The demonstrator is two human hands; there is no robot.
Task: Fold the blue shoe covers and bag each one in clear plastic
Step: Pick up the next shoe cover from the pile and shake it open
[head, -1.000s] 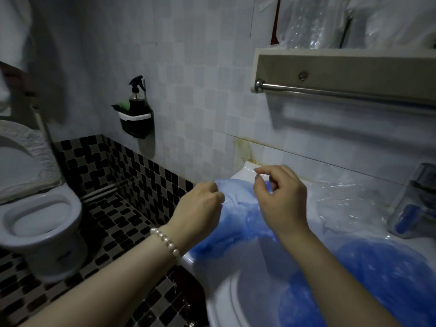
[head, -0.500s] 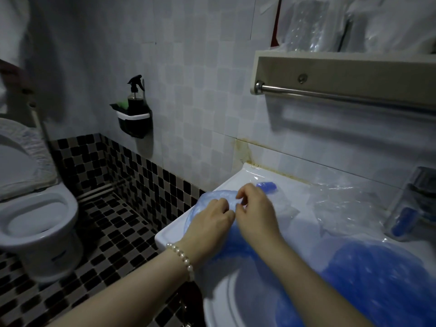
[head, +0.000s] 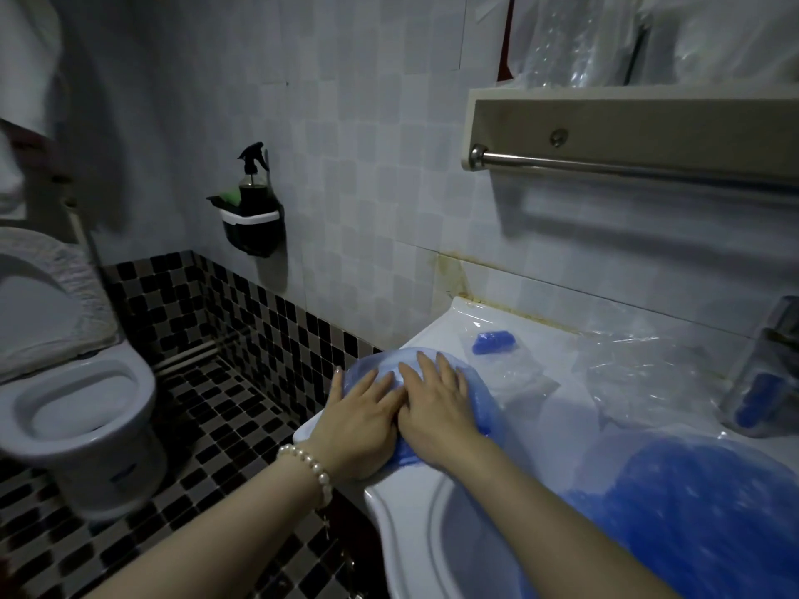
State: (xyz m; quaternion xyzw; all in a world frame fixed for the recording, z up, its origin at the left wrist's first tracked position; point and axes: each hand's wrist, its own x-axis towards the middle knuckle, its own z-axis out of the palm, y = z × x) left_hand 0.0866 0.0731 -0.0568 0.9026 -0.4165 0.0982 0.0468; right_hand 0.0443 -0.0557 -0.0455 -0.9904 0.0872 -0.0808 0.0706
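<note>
The left hand (head: 363,419) and right hand (head: 436,404), pinching a moment ago, now press flat on the blue shoe cover (head: 477,397), probably smoothing before folding.

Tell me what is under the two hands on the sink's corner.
Under the left hand and right hand, both flat, lies a pale blue shoe cover spread on the sink rim. The part beneath the palms is hidden, so any folds there cannot be seen.
</note>
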